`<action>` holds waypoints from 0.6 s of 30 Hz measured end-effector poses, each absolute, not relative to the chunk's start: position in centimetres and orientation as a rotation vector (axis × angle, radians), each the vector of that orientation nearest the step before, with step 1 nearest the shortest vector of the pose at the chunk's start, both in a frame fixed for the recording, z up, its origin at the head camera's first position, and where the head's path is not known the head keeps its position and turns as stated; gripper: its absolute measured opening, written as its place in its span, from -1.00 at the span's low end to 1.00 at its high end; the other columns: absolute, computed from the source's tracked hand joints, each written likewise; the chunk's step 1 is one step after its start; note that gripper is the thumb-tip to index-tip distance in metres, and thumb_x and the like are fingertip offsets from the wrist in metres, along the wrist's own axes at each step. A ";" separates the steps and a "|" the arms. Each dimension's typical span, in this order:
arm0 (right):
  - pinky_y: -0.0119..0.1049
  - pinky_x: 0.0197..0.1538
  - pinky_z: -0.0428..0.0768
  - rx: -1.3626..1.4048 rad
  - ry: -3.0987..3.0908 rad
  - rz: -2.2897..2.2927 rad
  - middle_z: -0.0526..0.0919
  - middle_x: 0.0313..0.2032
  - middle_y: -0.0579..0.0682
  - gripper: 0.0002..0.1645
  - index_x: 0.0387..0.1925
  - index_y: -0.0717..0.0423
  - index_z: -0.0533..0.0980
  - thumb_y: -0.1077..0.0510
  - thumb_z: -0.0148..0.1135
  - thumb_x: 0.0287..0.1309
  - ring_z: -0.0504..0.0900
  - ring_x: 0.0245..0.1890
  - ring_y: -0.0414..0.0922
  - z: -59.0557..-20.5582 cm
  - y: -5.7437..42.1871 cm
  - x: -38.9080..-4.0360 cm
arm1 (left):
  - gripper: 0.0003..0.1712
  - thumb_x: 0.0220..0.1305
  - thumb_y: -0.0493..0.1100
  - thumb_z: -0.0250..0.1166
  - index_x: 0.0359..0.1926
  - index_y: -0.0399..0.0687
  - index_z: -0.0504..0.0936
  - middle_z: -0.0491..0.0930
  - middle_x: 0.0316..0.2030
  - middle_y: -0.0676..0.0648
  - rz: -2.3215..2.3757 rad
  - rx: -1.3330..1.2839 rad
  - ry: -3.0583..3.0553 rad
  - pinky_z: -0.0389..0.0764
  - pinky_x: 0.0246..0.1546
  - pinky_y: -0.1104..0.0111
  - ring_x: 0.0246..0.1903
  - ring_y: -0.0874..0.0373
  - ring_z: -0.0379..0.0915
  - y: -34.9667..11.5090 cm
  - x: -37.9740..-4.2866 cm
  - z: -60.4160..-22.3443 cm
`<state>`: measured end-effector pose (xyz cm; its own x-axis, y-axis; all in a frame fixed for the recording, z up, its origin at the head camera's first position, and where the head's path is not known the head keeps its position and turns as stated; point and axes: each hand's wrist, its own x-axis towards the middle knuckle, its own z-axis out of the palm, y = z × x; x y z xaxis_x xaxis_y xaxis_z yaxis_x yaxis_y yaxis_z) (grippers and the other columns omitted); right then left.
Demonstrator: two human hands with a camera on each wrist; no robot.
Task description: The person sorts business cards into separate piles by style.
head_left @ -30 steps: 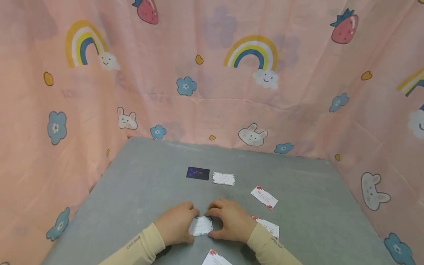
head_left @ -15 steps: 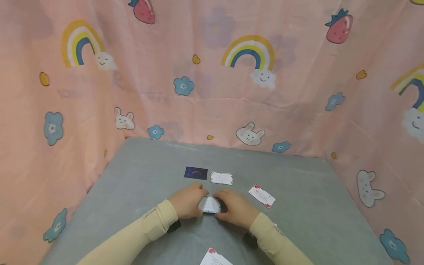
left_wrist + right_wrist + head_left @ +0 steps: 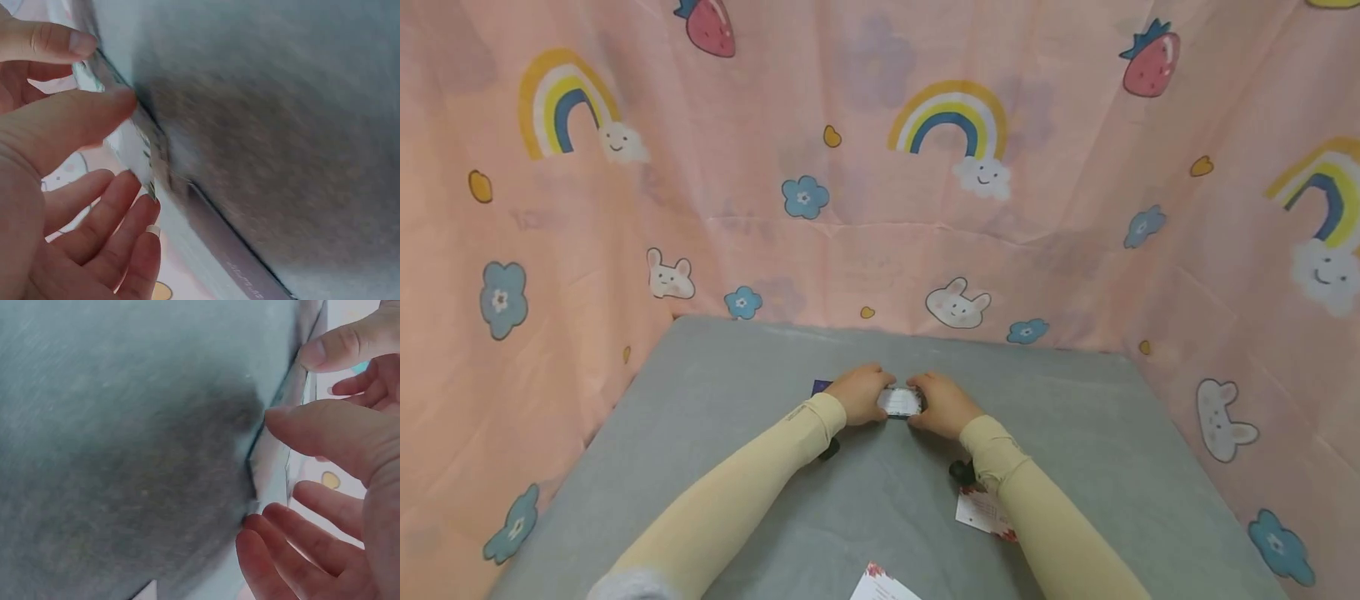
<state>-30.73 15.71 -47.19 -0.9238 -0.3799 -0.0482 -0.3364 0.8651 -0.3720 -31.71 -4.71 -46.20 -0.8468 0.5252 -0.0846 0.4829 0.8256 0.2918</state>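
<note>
Between my two hands, near the back of the grey table, is a white business card (image 3: 901,403) with a leafy printed border. My left hand (image 3: 861,395) pinches its left side between thumb and fingers. The right side is pinched by my right hand (image 3: 947,407). In the left wrist view, the card (image 3: 132,150) is seen edge-on, close over the cloth, with my left thumb on its near edge. A dark blue business card (image 3: 821,387) lies just left, mostly hidden behind my left hand; in the left wrist view this dark card (image 3: 228,253) lies flat.
A white card with red flowers (image 3: 981,512) lies partly under my right sleeve. Another red-flowered card (image 3: 883,586) is cut off by the bottom edge of the head view. A pink patterned curtain (image 3: 880,275) stands around the table's back and sides.
Both hands have moved forward together, carrying the white card from the table's middle to the spot where another leafy white card lay, now covered from view. The dark card has become mostly hidden.
</note>
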 end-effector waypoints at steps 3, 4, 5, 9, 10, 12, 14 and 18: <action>0.12 0.36 0.62 -0.566 2.908 -0.551 0.68 0.25 0.21 -0.27 0.34 0.25 0.57 0.14 0.61 0.16 0.66 0.27 0.17 -47.5 15.7 -30.9 | -0.20 0.31 0.01 0.58 0.49 -0.11 0.54 0.62 0.34 -0.12 0.356 0.792 2.845 0.60 0.37 0.09 0.30 -0.02 0.59 -4.7 -32.0 -46.5; 0.12 0.35 0.62 -0.568 2.908 -0.553 0.68 0.24 0.20 -0.29 0.32 0.25 0.58 0.15 0.60 0.16 0.67 0.27 0.16 -47.5 15.7 -30.9 | -0.19 0.31 0.02 0.58 0.49 -0.10 0.54 0.61 0.36 -0.12 0.346 0.791 2.845 0.58 0.39 0.08 0.32 -0.02 0.58 -4.8 -32.1 -46.5; 0.11 0.35 0.63 -0.572 2.911 -0.554 0.69 0.22 0.18 -0.30 0.31 0.24 0.59 0.15 0.60 0.16 0.67 0.25 0.15 -47.5 15.7 -31.0 | -0.19 0.31 0.03 0.58 0.49 -0.10 0.54 0.61 0.37 -0.11 0.336 0.791 2.845 0.56 0.41 0.07 0.34 -0.02 0.57 -4.8 -32.2 -46.5; 0.07 0.31 0.65 -0.592 2.917 -0.569 0.72 0.16 0.14 -0.36 0.27 0.22 0.63 0.16 0.59 0.17 0.69 0.18 0.09 -47.6 15.7 -30.9 | -0.20 0.30 0.01 0.57 0.50 -0.08 0.54 0.61 0.39 -0.09 0.319 0.783 2.827 0.48 0.46 0.01 0.39 0.00 0.53 -5.0 -32.7 -46.5; 0.06 0.30 0.65 -0.594 2.918 -0.573 0.72 0.16 0.13 -0.37 0.26 0.21 0.63 0.17 0.59 0.18 0.70 0.17 0.08 -47.6 15.7 -30.9 | -0.20 0.29 0.00 0.57 0.49 -0.07 0.54 0.61 0.38 -0.09 0.324 0.783 2.823 0.47 0.45 0.01 0.38 0.01 0.53 -5.1 -32.8 -46.6; 0.05 0.29 0.66 -0.602 2.922 -0.574 0.73 0.15 0.13 -0.39 0.26 0.21 0.64 0.18 0.59 0.18 0.70 0.15 0.06 -47.6 15.7 -30.8 | -0.21 0.27 -0.03 0.58 0.48 -0.07 0.56 0.62 0.38 -0.09 0.351 0.783 2.811 0.44 0.46 -0.02 0.39 0.01 0.53 -5.2 -32.9 -46.5; 0.05 0.29 0.66 -0.608 2.920 -0.574 0.73 0.15 0.13 -0.40 0.25 0.21 0.64 0.19 0.58 0.19 0.70 0.14 0.06 -47.6 15.6 -30.8 | -0.22 0.26 -0.04 0.59 0.46 -0.05 0.58 0.63 0.36 -0.08 0.373 0.788 2.807 0.42 0.45 -0.03 0.37 0.02 0.53 -5.4 -33.0 -46.5; 0.05 0.28 0.66 -0.631 2.918 -0.566 0.73 0.15 0.14 -0.42 0.25 0.22 0.64 0.21 0.56 0.21 0.70 0.13 0.06 -47.6 15.4 -30.9 | -0.24 0.25 -0.04 0.60 0.44 -0.02 0.60 0.64 0.34 -0.07 0.398 0.791 2.807 0.39 0.43 -0.04 0.35 0.03 0.54 -5.7 -33.1 -46.6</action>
<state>-30.92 15.45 -47.56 -0.9086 -0.4170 -0.0214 -0.3788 0.8448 -0.3778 -33.08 -5.68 -46.60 -0.8376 0.5339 -0.1158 0.4808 0.8210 0.3080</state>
